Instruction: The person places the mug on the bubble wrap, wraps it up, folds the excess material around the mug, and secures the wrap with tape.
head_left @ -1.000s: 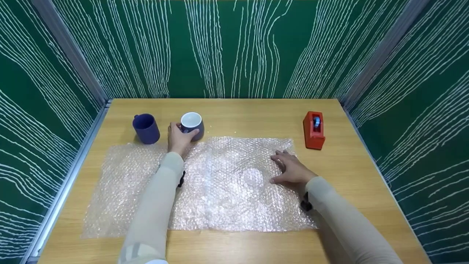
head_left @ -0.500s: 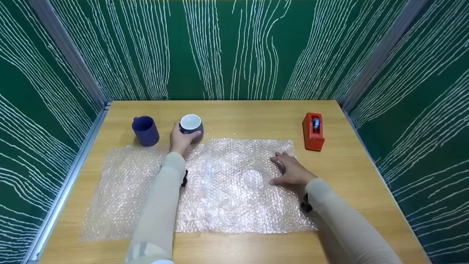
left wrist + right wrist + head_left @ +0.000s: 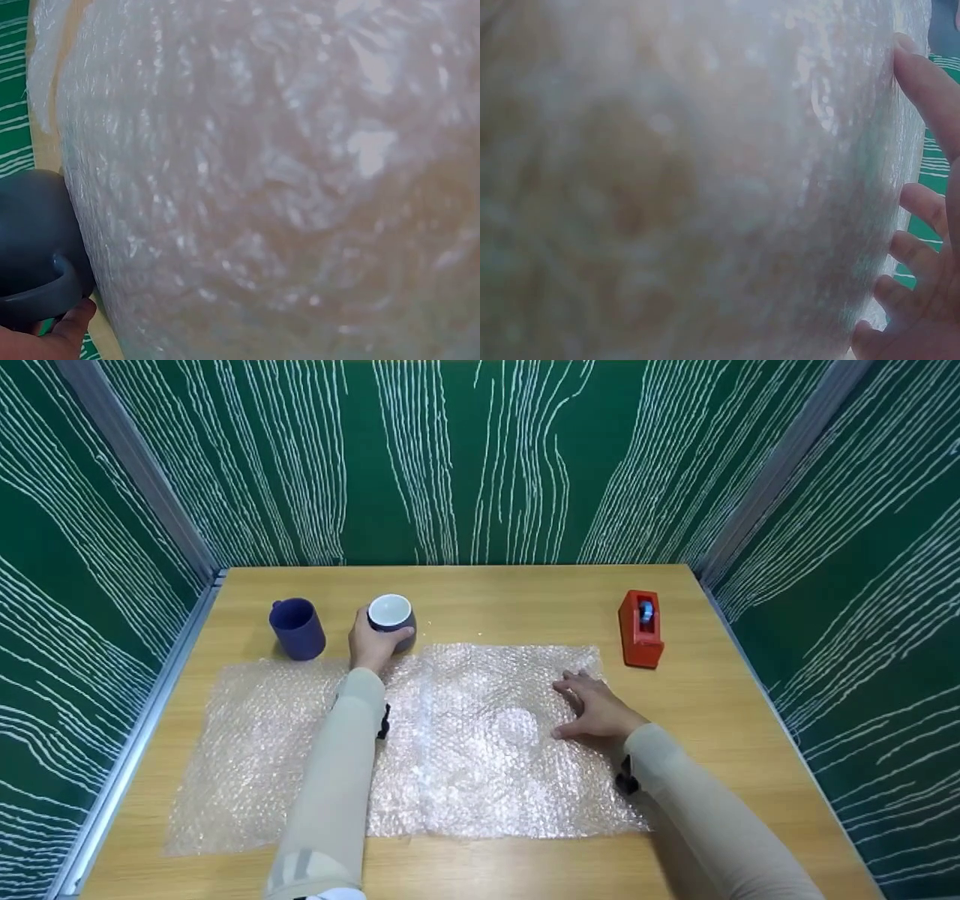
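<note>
At the back left of the table, my left hand grips a dark grey mug with a white inside, which stands upright just past the far edge of a bubble wrap sheet. The left wrist view has the mug's handle with my thumb beside it. My right hand rests on the right part of the bubble wrap, fingers spread and holding nothing. In the right wrist view its fingertips touch the sheet's surface. A second, purple-blue mug stands upright left of my left hand.
A red tape dispenser with a blue roll stands at the back right, beyond my right hand. The bubble wrap spreads over much of the wooden table. Green walls with white lines enclose the back and sides.
My left forearm has swung slightly to the right, and the left hand has settled more fully around the grey mug. The right hand stays in place on the bubble wrap.
</note>
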`<state>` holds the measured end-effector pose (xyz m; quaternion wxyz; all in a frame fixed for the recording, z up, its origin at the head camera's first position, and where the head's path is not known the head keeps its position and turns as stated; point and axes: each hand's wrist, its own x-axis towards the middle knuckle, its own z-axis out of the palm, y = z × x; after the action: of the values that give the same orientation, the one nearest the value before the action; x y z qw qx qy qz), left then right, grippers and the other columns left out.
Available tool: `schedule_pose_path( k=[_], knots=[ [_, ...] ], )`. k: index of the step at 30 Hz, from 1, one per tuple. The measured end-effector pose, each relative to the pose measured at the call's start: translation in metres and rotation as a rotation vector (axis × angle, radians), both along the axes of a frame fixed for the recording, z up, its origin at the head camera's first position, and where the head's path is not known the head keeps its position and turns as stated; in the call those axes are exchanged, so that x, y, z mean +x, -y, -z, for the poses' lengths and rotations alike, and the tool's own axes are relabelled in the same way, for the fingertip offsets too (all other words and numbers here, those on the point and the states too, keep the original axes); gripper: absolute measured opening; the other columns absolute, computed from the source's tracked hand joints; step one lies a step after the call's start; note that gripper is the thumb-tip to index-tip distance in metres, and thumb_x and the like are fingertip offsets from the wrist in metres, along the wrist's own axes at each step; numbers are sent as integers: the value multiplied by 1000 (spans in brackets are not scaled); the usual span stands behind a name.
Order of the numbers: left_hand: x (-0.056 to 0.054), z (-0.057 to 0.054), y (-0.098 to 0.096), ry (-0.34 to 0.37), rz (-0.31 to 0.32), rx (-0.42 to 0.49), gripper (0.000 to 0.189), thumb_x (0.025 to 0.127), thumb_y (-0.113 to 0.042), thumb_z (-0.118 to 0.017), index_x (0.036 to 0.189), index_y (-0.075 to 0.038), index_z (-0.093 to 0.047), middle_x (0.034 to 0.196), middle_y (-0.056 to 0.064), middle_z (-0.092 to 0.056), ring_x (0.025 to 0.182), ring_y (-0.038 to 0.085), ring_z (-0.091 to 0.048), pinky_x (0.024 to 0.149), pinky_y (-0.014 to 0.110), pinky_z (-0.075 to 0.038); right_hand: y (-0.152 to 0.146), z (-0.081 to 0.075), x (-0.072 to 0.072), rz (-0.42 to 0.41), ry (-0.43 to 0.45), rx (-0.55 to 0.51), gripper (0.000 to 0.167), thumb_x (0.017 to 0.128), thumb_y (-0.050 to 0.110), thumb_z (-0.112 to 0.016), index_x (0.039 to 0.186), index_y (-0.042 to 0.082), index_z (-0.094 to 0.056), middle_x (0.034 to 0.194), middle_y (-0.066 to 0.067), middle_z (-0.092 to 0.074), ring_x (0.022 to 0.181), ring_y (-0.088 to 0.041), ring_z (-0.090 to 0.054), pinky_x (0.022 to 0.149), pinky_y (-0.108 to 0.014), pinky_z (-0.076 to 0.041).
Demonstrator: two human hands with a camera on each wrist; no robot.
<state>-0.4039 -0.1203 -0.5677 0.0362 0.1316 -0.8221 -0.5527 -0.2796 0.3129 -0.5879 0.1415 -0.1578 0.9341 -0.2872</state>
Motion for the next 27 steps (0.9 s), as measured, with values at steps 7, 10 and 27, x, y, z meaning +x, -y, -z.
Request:
schedule_pose_path(
  k=[7,10,27],
  knots=[
    [2,-1,5,-21,-4,-19,96,81,-24,-98,161,-13,-46,161,11,-56,154,30,-50,132,45,-37,2,2,-2,0,28,0,98,82,46,-94,161,9,-50,178,-26,-24,165,-55,-10,132,-75,-6],
    [2,-6,5,-32,14,-15,96,82,-26,-98,161,-13,-46,162,11,-56,154,30,-50,132,47,-38,2,1,-2,6,48,1,99,82,49,-93,162,11,-49,180,-22,-22,167,-52,-7,133,-74,-4],
    [15,-38,-13,-68,189,-16,96,81,-27,-99,161,-15,-48,162,10,-56,153,30,-50,131,50,-38,-1,-2,-3,-11,17,-9,99,82,44,-95,161,6,-49,177,-27,-25,165,-56,-10,132,-75,-6]
  ],
)
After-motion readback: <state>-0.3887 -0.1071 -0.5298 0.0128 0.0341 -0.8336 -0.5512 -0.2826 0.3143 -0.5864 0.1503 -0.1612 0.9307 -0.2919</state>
